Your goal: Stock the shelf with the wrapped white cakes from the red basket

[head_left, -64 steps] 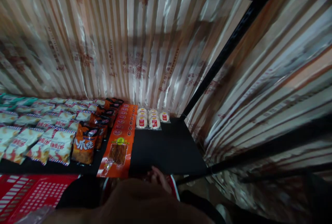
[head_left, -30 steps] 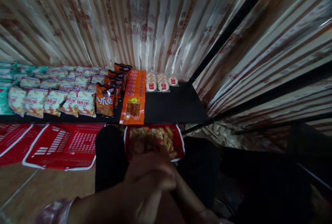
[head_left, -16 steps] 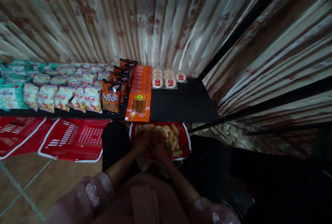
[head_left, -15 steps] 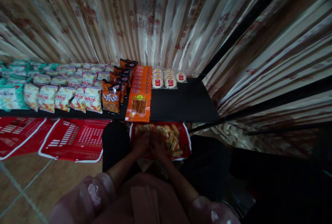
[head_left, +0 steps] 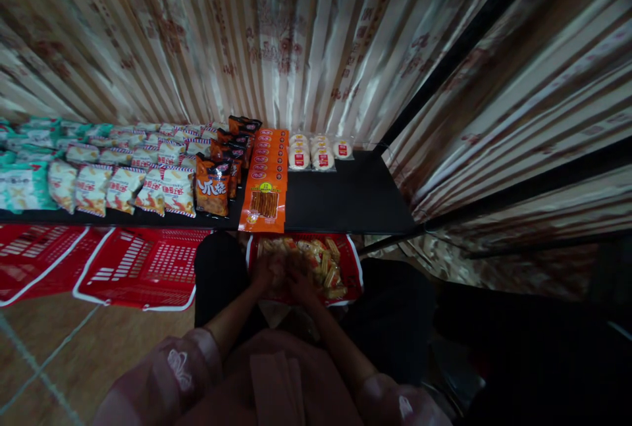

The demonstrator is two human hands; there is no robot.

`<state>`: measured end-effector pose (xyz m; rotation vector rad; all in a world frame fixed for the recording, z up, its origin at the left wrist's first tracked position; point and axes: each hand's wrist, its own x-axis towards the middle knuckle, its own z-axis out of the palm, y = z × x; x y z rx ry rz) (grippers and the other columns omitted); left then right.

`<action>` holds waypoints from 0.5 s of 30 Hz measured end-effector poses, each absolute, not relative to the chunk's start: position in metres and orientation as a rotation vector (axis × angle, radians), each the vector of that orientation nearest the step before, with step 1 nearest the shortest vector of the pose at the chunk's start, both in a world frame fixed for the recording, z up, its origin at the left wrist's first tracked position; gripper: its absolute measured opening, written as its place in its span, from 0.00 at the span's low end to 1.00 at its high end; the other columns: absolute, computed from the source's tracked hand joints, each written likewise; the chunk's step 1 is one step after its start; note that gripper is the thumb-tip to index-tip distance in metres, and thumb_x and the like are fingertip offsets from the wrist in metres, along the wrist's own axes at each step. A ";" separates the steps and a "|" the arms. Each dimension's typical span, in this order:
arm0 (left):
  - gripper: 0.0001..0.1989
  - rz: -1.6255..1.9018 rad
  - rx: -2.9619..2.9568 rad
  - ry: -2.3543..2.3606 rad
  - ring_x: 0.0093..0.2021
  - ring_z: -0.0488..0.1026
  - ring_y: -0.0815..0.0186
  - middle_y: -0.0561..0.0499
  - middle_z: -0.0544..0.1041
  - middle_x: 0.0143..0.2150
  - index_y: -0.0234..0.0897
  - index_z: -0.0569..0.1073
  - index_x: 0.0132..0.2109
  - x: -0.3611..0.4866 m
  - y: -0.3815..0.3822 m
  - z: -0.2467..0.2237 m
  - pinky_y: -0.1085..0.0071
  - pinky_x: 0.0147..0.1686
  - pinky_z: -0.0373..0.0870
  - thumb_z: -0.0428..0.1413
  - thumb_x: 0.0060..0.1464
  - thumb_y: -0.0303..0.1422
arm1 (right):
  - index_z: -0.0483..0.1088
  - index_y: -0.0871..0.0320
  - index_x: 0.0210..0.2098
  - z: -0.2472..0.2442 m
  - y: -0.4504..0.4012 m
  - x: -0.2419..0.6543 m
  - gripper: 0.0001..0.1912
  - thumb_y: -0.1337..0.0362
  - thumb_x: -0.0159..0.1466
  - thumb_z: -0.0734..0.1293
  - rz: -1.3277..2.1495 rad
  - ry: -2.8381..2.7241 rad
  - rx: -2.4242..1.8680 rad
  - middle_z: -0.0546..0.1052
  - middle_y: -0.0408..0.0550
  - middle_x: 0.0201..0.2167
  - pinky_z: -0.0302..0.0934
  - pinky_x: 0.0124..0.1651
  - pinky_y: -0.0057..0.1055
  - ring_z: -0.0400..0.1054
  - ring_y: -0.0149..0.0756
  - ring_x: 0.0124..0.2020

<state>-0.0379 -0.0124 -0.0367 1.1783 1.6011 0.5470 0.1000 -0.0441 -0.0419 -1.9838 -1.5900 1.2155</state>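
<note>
Between my knees stands a red basket point(head_left: 354, 274) with a white rim, holding several wrapped snacks point(head_left: 326, 261) in pale clear packs. My left hand point(head_left: 269, 269) reaches into its left part. Close beside it, my right hand point(head_left: 297, 276) is over the snacks near the middle. Both hands are dark and blurred, so their fingers and anything they hold cannot be made out.
A black shelf point(head_left: 345, 202) bears white-green bags point(head_left: 29, 186), white-red bags point(head_left: 178, 190), dark orange bags point(head_left: 212, 189), flat orange packs point(head_left: 264, 205) and round white packs point(head_left: 323, 157). Red baskets point(head_left: 162, 261) stand below left. Black poles point(head_left: 459, 51) slant at right before a curtain.
My hands have shifted slightly inside the basket, with a little more space between them. The view has moved slightly.
</note>
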 end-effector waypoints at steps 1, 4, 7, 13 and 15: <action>0.25 0.550 1.167 1.604 0.48 0.72 0.60 0.43 0.77 0.46 0.33 0.74 0.45 -0.039 -0.013 -0.037 0.71 0.44 0.68 0.48 0.39 0.14 | 0.77 0.57 0.39 -0.042 -0.045 0.100 0.17 0.72 0.54 0.62 1.211 -1.569 -1.969 0.76 0.53 0.46 0.43 0.63 0.47 0.60 0.46 0.58; 0.17 0.540 1.104 1.594 0.43 0.74 0.61 0.45 0.78 0.36 0.33 0.76 0.34 -0.040 -0.013 -0.038 0.71 0.41 0.68 0.49 0.40 0.14 | 0.77 0.58 0.40 -0.042 -0.046 0.098 0.17 0.72 0.53 0.62 1.241 -1.515 -1.955 0.77 0.54 0.44 0.52 0.59 0.45 0.64 0.46 0.55; 0.12 0.538 1.044 1.605 0.38 0.74 0.62 0.48 0.77 0.29 0.33 0.74 0.26 -0.040 -0.012 -0.040 0.71 0.40 0.68 0.50 0.40 0.15 | 0.76 0.58 0.39 -0.042 -0.048 0.097 0.17 0.72 0.52 0.63 1.234 -1.456 -1.941 0.78 0.54 0.42 0.56 0.57 0.43 0.64 0.46 0.54; 0.11 0.622 0.961 1.629 0.40 0.73 0.64 0.47 0.77 0.33 0.32 0.73 0.32 -0.037 -0.011 -0.044 0.69 0.44 0.68 0.52 0.42 0.17 | 0.76 0.60 0.39 -0.051 -0.052 0.101 0.16 0.71 0.52 0.63 1.105 -1.471 -1.913 0.77 0.55 0.44 0.52 0.60 0.43 0.60 0.44 0.58; 0.09 0.654 0.940 1.621 0.40 0.74 0.64 0.47 0.77 0.33 0.32 0.73 0.33 -0.036 -0.011 -0.042 0.68 0.44 0.68 0.54 0.42 0.18 | 0.75 0.62 0.41 -0.053 -0.053 0.101 0.17 0.70 0.53 0.61 1.131 -1.475 -1.893 0.77 0.56 0.44 0.55 0.58 0.40 0.65 0.42 0.54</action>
